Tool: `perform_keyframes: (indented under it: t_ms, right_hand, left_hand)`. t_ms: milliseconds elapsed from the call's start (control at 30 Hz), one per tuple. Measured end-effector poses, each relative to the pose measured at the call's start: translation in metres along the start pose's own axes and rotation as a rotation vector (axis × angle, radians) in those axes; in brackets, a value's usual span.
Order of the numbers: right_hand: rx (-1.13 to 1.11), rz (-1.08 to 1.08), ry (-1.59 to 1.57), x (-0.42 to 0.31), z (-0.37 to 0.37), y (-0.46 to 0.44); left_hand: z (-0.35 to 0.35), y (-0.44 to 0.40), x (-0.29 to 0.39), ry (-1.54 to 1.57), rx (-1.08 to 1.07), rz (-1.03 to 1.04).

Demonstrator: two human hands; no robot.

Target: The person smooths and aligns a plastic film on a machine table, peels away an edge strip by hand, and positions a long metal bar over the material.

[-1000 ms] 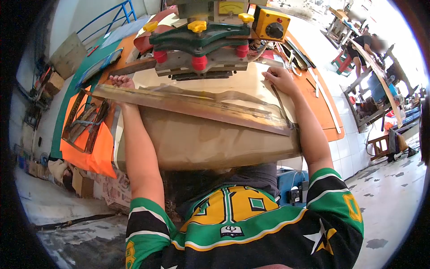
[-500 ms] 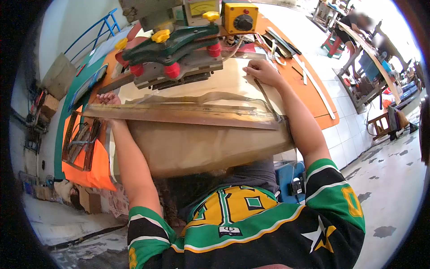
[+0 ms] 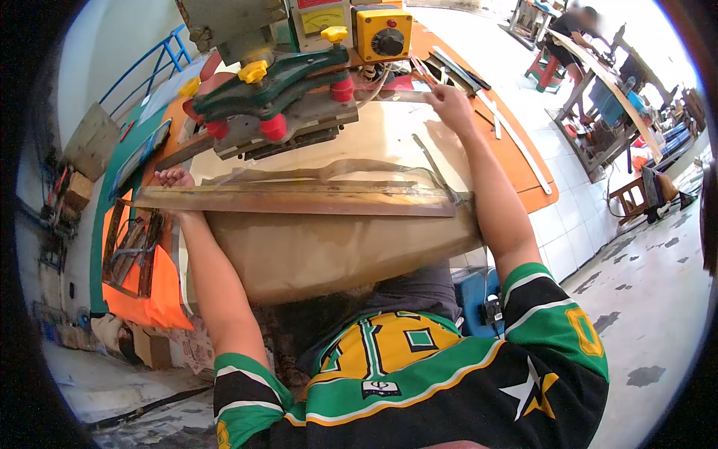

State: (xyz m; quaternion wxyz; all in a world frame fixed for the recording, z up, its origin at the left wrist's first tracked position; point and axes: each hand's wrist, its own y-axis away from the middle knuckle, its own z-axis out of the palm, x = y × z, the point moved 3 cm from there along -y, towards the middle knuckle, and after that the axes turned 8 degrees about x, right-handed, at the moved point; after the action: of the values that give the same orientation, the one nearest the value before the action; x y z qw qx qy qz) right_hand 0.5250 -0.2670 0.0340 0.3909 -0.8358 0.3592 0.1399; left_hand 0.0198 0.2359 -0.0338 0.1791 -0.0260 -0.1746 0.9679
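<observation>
A long wooden bar (image 3: pixel 299 200) with a brownish translucent sheet (image 3: pixel 336 243) hanging from its near side lies across the middle of the view. My left hand (image 3: pixel 176 178) is just behind the bar's left end, fingers curled; whatever they may hold is hidden. The bar passes across my left wrist. Farther back on the right, my right hand (image 3: pixel 451 105) is closed beside the end of a flat grey strip (image 3: pixel 404 96); its grip is too small to make out. A thin dark strip (image 3: pixel 434 159) rests near the bar's right end.
A green press head (image 3: pixel 280 90) with yellow knobs and red feet hangs over the pale board. Beside it is a yellow control box (image 3: pixel 382 35). Frame pieces (image 3: pixel 134 251) lie on orange material (image 3: pixel 161 288) at left. A person (image 3: pixel 572 37) works at another table.
My right hand has moved back, away from the thin dark strip. The press and bar appear shifted left as the view turned, and the bar now looks more level.
</observation>
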Motion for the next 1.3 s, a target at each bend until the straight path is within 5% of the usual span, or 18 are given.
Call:
perform_keyframes:
  t_ms: [67,433,833,1300]
  right_hand:
    - [0.155,-0.027,0.014,0.025,0.006,-0.006]
    - [-0.007,0.257,0.125,0.033,-0.019,-0.004]
    - [-0.168,0.206,0.108,0.044,-0.009,-0.005]
    - [-0.082,0.186,0.297,0.04,0.002,-0.002]
  left_hand:
    - [0.007,0.003,-0.004,-0.001,0.006,0.013]
    - [0.007,0.007,-0.004,0.049,0.131,0.058]
    - [0.012,0.012,-0.006,0.002,0.124,0.087]
    - [0.018,0.013,-0.01,0.007,0.164,0.097]
